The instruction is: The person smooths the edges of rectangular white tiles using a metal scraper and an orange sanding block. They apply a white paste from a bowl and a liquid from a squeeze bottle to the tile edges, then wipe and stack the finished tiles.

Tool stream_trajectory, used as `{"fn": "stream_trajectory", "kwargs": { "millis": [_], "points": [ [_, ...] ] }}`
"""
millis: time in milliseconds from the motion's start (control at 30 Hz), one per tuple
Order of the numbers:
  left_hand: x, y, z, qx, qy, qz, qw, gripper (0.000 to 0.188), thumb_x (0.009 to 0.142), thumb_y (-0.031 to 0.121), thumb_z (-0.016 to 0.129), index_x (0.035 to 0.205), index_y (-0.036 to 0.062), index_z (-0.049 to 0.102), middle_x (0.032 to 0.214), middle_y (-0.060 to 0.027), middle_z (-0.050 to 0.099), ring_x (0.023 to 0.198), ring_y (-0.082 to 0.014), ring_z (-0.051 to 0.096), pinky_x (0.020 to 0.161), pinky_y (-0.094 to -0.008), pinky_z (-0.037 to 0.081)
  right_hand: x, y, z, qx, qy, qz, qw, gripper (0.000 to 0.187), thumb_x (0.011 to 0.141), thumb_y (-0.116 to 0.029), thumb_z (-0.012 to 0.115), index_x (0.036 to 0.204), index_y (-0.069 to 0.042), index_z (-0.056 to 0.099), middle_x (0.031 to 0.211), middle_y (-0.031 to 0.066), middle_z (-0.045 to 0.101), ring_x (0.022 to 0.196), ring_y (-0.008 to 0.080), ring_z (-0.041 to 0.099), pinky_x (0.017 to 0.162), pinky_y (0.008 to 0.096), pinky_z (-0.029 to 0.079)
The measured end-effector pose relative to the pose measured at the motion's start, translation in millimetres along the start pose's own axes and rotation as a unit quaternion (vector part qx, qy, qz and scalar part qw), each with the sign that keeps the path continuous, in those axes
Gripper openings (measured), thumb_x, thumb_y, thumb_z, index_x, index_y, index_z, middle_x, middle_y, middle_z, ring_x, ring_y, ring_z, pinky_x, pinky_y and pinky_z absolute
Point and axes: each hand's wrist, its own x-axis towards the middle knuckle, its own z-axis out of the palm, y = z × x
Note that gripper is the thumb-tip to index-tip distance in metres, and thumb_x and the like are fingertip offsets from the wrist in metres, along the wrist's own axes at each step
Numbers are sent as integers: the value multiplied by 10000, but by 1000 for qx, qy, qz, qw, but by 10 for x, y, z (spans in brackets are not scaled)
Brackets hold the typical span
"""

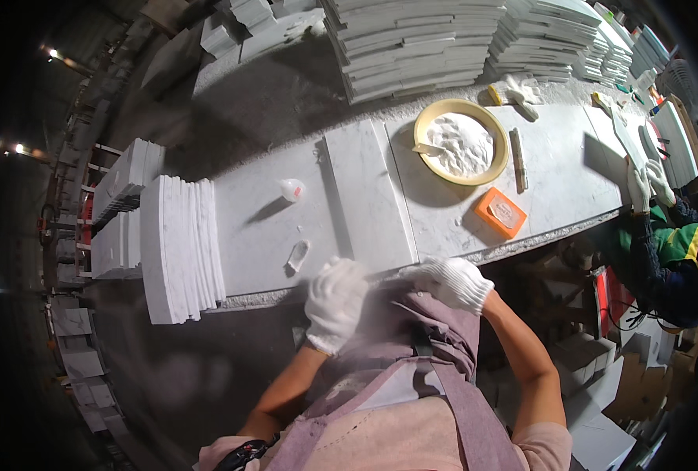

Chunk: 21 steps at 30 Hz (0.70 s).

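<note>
My left hand [337, 304], in a white knit glove, is smeared by motion at the table's front edge. Its fingers cannot be made out. My right hand [451, 284], gloved alike, reaches leftward at the same edge with its fingers stretched out, by the near end of a long white marble strip [368, 192]. That strip lies flat on the pale marble work surface [258, 251]. Close beyond my left hand is a small whitish oblong piece [298, 257]. Farther back stands a small white bottle [291, 190] with a red mark.
A yellow bowl [503, 157] holds white powder and a scoop. Beside it are an orange box [501, 213] and a narrow stick [519, 161]. Marble slabs [180, 247] stand at the left; tall stacks [419, 47] rise behind. At right, a co-worker's gloved hands [648, 184] hold a piece.
</note>
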Motion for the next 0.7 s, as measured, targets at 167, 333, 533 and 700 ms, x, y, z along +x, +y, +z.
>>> {"fn": "stream_trajectory", "kwargs": {
  "millis": [167,333,533,700],
  "points": [
    [64,-46,108,11,-53,33,998,346,921,205,781,1245,87,750,1254,-130,718,1214,-361,662,1111,-493,497,-1066,52,105,548,160,227,789,589,995,-205,759,1537,-61,579,882,-1,656,638,62,600,521,201,480],
    [311,44,508,54,-102,93,989,456,869,273,793,1269,62,739,1394,-166,632,1411,-361,511,1194,-535,427,-1436,11,554,720,243,204,617,829,949,-264,832,1620,-16,414,827,-51,559,584,43,530,480,187,436],
    [705,-62,817,117,-179,136,967,550,920,370,725,1326,3,679,1386,-201,641,1372,-434,522,1220,-573,367,-1313,-102,648,771,196,173,580,462,1070,-133,632,1498,8,526,878,-24,573,685,78,540,596,227,470],
    [656,-93,817,142,-209,113,961,579,952,421,690,1336,-13,679,1372,-212,667,1361,-418,551,1229,-557,360,-1206,64,637,765,186,140,601,289,1110,-191,586,1336,-11,601,854,-29,573,688,52,526,597,220,468]
  ]
}}
